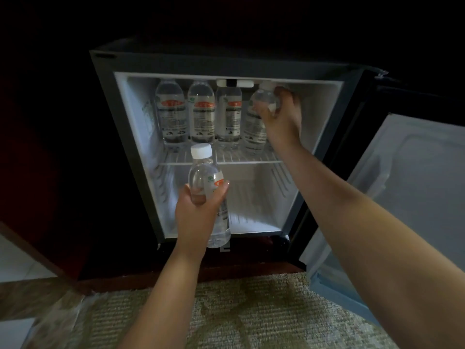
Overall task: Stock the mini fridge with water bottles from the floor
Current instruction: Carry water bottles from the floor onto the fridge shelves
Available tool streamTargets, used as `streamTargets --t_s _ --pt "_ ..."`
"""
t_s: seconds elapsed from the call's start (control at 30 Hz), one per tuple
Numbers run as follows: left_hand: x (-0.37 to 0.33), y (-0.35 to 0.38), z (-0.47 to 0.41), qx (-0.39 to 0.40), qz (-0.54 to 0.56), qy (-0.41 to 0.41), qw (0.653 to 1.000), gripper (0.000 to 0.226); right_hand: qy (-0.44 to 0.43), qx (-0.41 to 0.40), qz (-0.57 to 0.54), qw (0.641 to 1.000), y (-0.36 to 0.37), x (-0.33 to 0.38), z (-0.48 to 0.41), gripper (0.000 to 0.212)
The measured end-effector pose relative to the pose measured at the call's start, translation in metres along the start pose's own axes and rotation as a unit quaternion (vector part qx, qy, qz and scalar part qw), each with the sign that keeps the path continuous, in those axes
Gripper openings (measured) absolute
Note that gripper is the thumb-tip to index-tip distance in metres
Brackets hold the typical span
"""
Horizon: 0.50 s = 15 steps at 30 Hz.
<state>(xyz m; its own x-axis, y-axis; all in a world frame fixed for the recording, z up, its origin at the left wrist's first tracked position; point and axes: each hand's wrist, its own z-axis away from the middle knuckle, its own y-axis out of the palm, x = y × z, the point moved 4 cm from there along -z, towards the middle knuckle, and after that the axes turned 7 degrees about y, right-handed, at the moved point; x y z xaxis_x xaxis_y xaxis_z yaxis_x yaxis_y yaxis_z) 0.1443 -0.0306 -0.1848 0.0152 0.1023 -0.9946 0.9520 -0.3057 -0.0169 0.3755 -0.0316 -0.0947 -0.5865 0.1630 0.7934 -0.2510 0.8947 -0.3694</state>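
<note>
The mini fridge [130, 147] stands open, its inside white and lit. Three clear water bottles [201, 114] with red-and-grey labels stand upright in a row on the wire shelf [226, 157]. My right hand [281, 117] reaches into the upper compartment and grips a fourth bottle [254, 129], tilted, at the right end of that row. My left hand [198, 210] holds another bottle [203, 177] with a white cap upright in front of the lower compartment.
The fridge door [415, 185] is swung open to the right. The lower compartment [254, 197] holds nothing visible. Patterned carpet [251, 316] covers the floor in front. Dark wooden cabinet [50, 159] surrounds the fridge. Crumpled plastic wrap [57, 318] lies at the lower left.
</note>
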Motion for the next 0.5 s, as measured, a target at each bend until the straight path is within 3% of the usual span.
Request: streamTargets --t_s 0.13,0.3,0.5 --pt "0.002 0.001 0.005 0.004 0.002 -0.005 1.0 0.038 0.034 -0.017 0.015 0.999 0.008 -0.029 0.039 0.054" --pt "0.008 -0.002 0.003 0.004 -0.015 -0.005 1.0 0.036 0.153 0.058 0.127 0.978 0.031 -0.055 0.055 0.062" --pt "0.012 -0.007 0.001 0.004 -0.012 -0.023 1.0 0.04 0.148 0.033 0.232 0.961 0.04 -0.045 0.05 0.064"
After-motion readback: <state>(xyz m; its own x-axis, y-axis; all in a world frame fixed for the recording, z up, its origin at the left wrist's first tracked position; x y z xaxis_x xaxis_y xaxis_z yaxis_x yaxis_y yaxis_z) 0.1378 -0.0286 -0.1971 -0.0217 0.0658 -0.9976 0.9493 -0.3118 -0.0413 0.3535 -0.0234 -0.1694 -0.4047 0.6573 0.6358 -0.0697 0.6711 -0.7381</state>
